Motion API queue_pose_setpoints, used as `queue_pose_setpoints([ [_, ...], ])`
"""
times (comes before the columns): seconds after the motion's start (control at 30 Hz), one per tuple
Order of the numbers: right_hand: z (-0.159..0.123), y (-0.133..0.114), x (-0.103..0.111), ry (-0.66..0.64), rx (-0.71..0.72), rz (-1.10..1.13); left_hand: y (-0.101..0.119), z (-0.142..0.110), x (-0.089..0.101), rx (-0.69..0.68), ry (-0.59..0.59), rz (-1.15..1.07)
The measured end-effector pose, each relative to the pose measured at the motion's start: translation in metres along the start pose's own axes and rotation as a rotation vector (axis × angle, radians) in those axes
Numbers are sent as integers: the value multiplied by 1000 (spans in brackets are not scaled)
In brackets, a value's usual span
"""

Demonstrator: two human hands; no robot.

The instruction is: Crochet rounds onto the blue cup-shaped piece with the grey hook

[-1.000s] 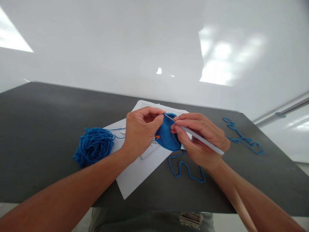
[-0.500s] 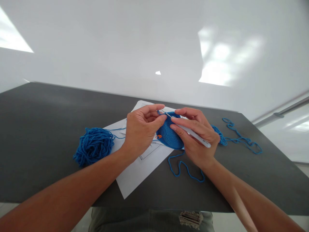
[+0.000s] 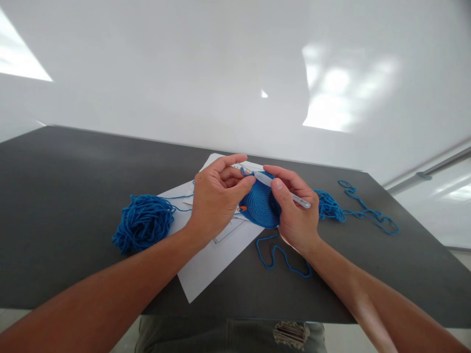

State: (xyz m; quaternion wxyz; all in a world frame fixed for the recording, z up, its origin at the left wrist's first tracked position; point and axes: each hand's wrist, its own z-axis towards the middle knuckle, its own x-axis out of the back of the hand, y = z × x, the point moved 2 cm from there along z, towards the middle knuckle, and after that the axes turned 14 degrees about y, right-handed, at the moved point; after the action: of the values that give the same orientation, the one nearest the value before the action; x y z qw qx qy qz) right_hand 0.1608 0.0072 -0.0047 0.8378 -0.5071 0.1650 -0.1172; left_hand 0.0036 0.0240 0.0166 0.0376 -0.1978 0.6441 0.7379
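Between my hands is a round blue crochet piece [image 3: 259, 205] with tight rings of stitches. My left hand [image 3: 220, 189] pinches its upper left edge between thumb and fingers, the index finger raised with blue yarn near it. An orange stitch marker [image 3: 242, 209] hangs on the left edge of the piece. My right hand [image 3: 294, 203] is closed on a crochet hook [image 3: 264, 179] with a pale grey handle. The hook's thin metal shaft points up and left across the top edge, close to my left fingertips. Its very tip is hard to make out.
A ball of blue yarn [image 3: 143, 223] lies left of my hands, strands running to my left hand. Another blue yarn bundle [image 3: 329, 206] sits behind my right hand, with a loose tail [image 3: 373, 213]. Printed paper sheets [image 3: 202, 269] lie underneath on the dark table [image 3: 91, 166], before a white wall.
My right hand has moved left and its grip on the hook has shifted, uncovering the yarn bundle at right. The crochet piece has turned to face me more. My left index finger has lifted.
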Motion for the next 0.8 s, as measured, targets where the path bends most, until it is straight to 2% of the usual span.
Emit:
queue_pose_setpoints([
  [0.13,5,-7,3,55,-33,-19,0,2,0,71,-87,-66],
  [0.23,9,-10,5,38,-96,41,0,5,-1,92,-128,-22],
  [0.4,18,-9,11,0,-208,80,0,10,1,37,-133,113],
  [0.53,26,-6,18,-8,-217,46,0,16,5,-43,-123,179],
  [0.67,30,-4,22,-27,-235,24,0,23,9,-144,-55,303],
  [0.73,30,-3,23,-39,-256,19,-1,27,10,-117,-44,294],
  [0.8,30,-3,22,-49,-277,22,-3,29,10,-31,-82,224],
])
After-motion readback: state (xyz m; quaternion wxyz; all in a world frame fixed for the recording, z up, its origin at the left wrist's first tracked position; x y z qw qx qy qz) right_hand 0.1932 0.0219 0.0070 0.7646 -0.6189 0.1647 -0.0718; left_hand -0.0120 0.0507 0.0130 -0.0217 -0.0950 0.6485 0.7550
